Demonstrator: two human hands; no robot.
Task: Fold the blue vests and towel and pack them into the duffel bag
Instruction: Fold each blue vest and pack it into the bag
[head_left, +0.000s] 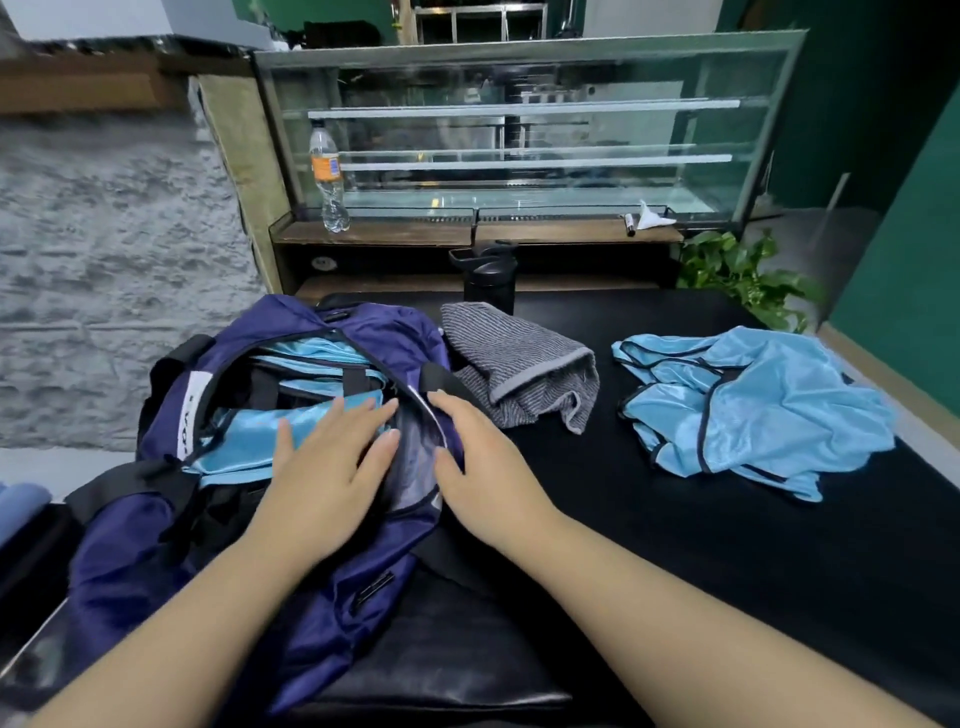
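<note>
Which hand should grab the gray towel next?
Probably the right hand: it rests on the duffel bag edge nearest the gray towel. The left hand presses flat on folded vests inside.

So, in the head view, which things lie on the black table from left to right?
Duffel bag with folded blue vests inside → grey towel → unfolded blue vests.
</note>
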